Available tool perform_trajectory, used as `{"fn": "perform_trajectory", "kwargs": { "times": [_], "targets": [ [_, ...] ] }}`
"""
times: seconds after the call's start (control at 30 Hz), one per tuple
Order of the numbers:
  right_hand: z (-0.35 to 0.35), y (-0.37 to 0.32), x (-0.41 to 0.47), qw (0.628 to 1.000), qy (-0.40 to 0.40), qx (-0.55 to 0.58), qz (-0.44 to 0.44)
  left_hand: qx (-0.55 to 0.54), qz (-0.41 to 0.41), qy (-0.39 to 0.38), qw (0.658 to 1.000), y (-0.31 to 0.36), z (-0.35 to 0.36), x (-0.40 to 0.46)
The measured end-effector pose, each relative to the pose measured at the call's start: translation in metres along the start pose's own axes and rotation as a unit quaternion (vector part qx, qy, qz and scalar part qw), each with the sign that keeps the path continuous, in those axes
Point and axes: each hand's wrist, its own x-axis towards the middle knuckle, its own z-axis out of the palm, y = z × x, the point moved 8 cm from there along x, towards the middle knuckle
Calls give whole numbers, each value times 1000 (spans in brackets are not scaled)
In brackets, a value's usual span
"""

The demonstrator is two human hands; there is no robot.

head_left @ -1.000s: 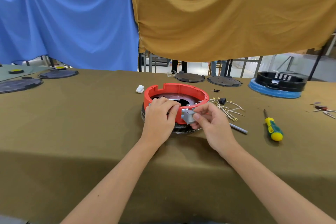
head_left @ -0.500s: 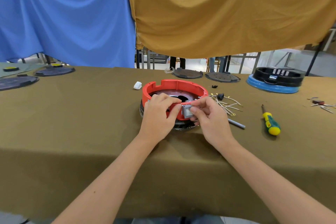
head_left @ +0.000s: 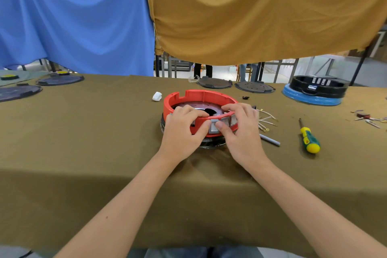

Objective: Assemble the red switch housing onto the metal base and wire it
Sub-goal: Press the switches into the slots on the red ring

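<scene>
A red ring-shaped switch housing [head_left: 201, 96] sits on a dark round metal base [head_left: 209, 144] in the middle of the table. A small grey switch block [head_left: 214, 127] is set in the housing's near wall. My left hand [head_left: 184, 130] grips the near rim, fingers curled over it and thumb against the outer wall. My right hand [head_left: 243, 128] holds the rim from the right, its thumb pressing on the grey block and its fingers hooked inside. Loose wires with ring terminals [head_left: 267, 121] lie just right of the housing.
A yellow-green screwdriver [head_left: 309, 139] and a grey rod [head_left: 270, 140] lie to the right. A white plug [head_left: 157, 96] sits left of the housing. Dark round plates [head_left: 214, 82] and a black-and-blue unit [head_left: 315, 91] stand at the back; small parts [head_left: 366, 117] lie far right.
My right hand has brought the grey block against the housing's near wall and now presses it in with the thumb, fingers over the rim. My left hand stays on the rim.
</scene>
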Motion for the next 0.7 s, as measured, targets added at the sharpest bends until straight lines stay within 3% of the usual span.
{"fn": "perform_trajectory", "kwargs": {
  "times": [0.13,0.5,0.7],
  "targets": [
    [14,6,3,995,-87,25,29,-14,-11,5,1000,-2,-1,0],
    [6,10,20,993,-98,-54,38,-20,-25,14,999,-7,2,3],
    [4,7,20,996,-66,-37,42,-15,-29,15,999,-8,3,3]
  ]
}}
